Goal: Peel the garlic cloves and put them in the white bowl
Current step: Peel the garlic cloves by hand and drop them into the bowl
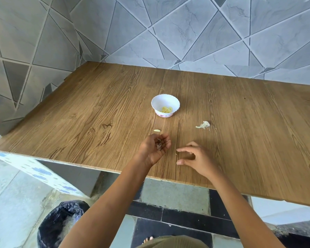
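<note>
Wood-grain bench [97, 113] carries a scalloped white bowl [157, 102] of peeled cloves [166, 109]. Left grip [155, 149] curls round papery skins [159, 144]; right grip [195, 158] hovers, fingers [184, 149] apart.

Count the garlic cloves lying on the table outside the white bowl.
1: a pale clove just beyond the left hand, on the near side of the white bowl. The pale clump to its right may be skins or hide more cloves.

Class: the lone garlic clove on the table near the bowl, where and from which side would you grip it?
Pinch the garlic clove across its narrow middle, coming from above: it lies flat, long axis left to right. The empty right hand suits.
</note>
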`<move>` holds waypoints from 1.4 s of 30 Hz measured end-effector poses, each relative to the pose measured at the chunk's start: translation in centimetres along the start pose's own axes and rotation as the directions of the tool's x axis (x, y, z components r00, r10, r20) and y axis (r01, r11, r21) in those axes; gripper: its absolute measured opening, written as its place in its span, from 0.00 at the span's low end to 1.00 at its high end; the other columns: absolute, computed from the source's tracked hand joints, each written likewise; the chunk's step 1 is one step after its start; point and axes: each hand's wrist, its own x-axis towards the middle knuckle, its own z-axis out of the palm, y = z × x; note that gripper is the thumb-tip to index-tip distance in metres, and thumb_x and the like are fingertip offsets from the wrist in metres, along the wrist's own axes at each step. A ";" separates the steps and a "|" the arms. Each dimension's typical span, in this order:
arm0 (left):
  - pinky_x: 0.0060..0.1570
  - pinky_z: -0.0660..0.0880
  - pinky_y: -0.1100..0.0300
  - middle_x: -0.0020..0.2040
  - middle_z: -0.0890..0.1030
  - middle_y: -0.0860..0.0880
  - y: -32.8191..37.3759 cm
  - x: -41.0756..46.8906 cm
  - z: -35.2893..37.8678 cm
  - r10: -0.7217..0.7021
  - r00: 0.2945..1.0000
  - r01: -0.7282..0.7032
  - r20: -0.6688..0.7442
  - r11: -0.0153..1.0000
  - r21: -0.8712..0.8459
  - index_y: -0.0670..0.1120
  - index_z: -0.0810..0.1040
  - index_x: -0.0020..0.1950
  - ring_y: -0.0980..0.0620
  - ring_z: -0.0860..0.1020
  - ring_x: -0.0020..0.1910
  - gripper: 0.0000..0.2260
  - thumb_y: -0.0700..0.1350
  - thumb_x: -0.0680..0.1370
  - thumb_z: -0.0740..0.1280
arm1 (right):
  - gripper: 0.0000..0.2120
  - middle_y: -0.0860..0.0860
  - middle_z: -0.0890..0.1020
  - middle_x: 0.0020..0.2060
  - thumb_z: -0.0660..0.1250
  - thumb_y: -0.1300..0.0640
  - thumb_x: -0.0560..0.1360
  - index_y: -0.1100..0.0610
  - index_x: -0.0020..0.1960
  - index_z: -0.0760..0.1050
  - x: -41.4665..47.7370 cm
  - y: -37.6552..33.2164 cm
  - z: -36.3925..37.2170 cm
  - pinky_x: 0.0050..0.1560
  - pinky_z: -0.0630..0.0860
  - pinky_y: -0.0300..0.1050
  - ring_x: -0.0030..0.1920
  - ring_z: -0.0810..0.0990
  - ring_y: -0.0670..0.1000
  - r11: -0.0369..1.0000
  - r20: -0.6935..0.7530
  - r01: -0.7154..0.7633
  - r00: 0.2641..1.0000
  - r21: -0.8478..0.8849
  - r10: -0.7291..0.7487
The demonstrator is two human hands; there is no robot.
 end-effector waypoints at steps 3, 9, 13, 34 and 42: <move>0.42 0.76 0.59 0.40 0.77 0.41 0.0 0.0 -0.2 -0.001 1.000 0.001 0.010 1.000 -0.010 0.36 0.76 0.43 0.49 0.76 0.39 0.16 0.41 0.82 0.53 | 0.18 0.43 0.74 0.44 0.76 0.50 0.65 0.52 0.53 0.81 0.5 -0.1 0.3 0.46 0.73 0.45 0.45 0.74 0.47 1.000 -0.011 0.017 1.000 -0.011 -0.017; 0.38 0.78 0.60 0.40 0.77 0.42 0.0 0.0 -0.6 -0.006 1.000 0.007 0.005 1.000 -0.019 0.36 0.76 0.43 0.49 0.76 0.39 0.15 0.41 0.82 0.53 | 0.03 0.40 0.74 0.34 0.75 0.53 0.68 0.51 0.39 0.82 1.1 -0.8 1.5 0.27 0.72 0.45 0.32 0.74 0.45 0.974 -0.185 0.077 0.976 -0.212 -0.118; 0.41 0.77 0.59 0.40 0.76 0.42 0.0 -0.1 -0.6 0.006 1.000 -0.006 -0.010 1.000 -0.005 0.36 0.76 0.43 0.49 0.76 0.39 0.15 0.40 0.82 0.54 | 0.05 0.50 0.78 0.36 0.75 0.62 0.66 0.57 0.38 0.79 1.6 -1.1 1.9 0.33 0.75 0.46 0.35 0.78 0.51 0.868 -0.141 0.158 0.958 -0.471 -0.251; 0.37 0.71 0.61 0.23 0.75 0.46 -0.3 -0.5 -0.2 0.020 0.998 -0.021 -0.054 0.999 -0.025 0.39 0.72 0.37 0.53 0.72 0.28 0.13 0.38 0.80 0.56 | 0.02 0.45 0.80 0.48 0.70 0.59 0.69 0.54 0.41 0.81 3.2 -5.0 1.7 0.43 0.73 0.49 0.44 0.76 0.51 0.903 -0.301 0.277 0.875 -0.330 -0.378; 0.39 0.73 0.60 0.33 0.77 0.43 -0.7 -0.5 0.1 0.076 0.996 -0.078 -0.054 0.997 -0.028 0.37 0.74 0.40 0.50 0.75 0.34 0.13 0.38 0.80 0.54 | 0.09 0.44 0.82 0.49 0.68 0.54 0.72 0.53 0.51 0.80 2.3 -4.4 1.4 0.51 0.75 0.44 0.49 0.79 0.47 0.965 -0.327 0.262 0.912 -0.001 -0.248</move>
